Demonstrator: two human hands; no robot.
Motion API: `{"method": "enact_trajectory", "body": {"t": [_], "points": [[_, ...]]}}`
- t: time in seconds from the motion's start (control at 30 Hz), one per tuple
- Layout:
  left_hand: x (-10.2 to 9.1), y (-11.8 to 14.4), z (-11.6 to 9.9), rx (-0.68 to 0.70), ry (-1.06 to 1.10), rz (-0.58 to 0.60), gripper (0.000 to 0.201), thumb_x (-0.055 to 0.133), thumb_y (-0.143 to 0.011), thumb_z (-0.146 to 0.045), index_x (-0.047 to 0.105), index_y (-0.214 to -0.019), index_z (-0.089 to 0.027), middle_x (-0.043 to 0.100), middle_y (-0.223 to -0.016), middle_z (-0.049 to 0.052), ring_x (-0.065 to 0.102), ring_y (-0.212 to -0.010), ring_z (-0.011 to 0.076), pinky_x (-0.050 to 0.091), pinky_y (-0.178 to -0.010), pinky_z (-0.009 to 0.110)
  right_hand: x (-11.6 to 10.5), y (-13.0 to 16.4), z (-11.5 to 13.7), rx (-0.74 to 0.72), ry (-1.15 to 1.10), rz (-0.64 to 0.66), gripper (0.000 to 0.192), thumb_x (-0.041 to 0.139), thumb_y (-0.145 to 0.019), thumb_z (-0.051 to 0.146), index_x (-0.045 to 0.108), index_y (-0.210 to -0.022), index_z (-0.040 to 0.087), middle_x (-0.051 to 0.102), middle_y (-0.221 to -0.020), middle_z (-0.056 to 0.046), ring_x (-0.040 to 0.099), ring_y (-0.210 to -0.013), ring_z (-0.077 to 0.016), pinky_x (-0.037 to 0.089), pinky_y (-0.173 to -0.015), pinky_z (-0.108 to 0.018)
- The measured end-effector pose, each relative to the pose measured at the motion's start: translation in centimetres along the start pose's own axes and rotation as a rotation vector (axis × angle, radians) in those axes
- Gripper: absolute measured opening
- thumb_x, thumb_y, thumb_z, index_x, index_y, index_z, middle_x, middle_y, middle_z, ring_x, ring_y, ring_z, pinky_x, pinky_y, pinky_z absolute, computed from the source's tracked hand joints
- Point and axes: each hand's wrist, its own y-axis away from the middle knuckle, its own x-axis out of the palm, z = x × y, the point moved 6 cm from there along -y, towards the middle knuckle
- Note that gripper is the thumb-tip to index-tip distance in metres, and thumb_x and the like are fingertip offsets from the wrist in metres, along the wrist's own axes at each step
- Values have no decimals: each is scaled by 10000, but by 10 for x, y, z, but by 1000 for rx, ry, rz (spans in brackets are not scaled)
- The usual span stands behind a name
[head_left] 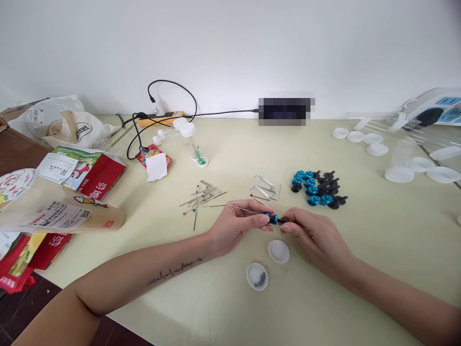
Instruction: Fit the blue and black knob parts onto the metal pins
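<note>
Nearest me on the pale table, a shallow white cap contains small dark metal pieces, gathered at one side. A second white cap lies just beyond it, near my right hand.

Above the caps I hold one blue-and-black fitting between both hands. My left hand is closed, thumb against fingers, on the blue end; a thin metal rod crosses its fingers. My right hand pinches the black end between thumb and fingers. Both grips are closed down to the fitting's width; exact finger contact is partly hidden.

Beyond my left hand lies a loose pile of straight metal rods, some with coloured tips. To its right are L-shaped metal keys. Further right, beyond my right hand, blue knobs stand clustered against black knobs.

Farther back, capped clear tubes stand near a red packet. Close to the wall, a black cable runs from beside an orange power strip to a dark, obscured device.
</note>
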Motion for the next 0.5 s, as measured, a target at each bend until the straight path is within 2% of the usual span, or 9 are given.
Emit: {"method": "enact_trajectory", "body": {"t": [0.13,0.3,0.43,0.5], "points": [[-1,0,0,1,4,-9,202,728,-687,-220,685,-865,-134,666,-892,46,632,-704,107,469,-794,287,-4,0,0,14,-19,-60,110,460,-913,326,504,-932,227,565,-688,16,513,-580,-126,382,-521,-238],[1,1,0,1,-13,11,201,724,-690,-209,685,-870,-128,666,-871,46,634,-690,110,478,-771,282,-1,0,1,-27,0,3,280,366,-948,325,502,-730,215,523,-592,18,480,-529,-120,353,-504,-238],[-1,0,0,7,5,-8,183,713,-705,-199,680,-871,-131,670,-905,49,636,-709,104,473,-780,270,-3,1,-1,-5,-11,-55,111,448,-916,320,512,-921,229,559,-659,22,508,-548,-118,368,-504,-232],[-2,0,1,4,5,-7,184,710,-708,-196,678,-877,-131,670,-915,52,636,-707,103,471,-779,269,-3,1,-2,-7,-15,-65,101,458,-911,311,510,-948,233,568,-676,20,513,-556,-118,374,-508,-232]]}}
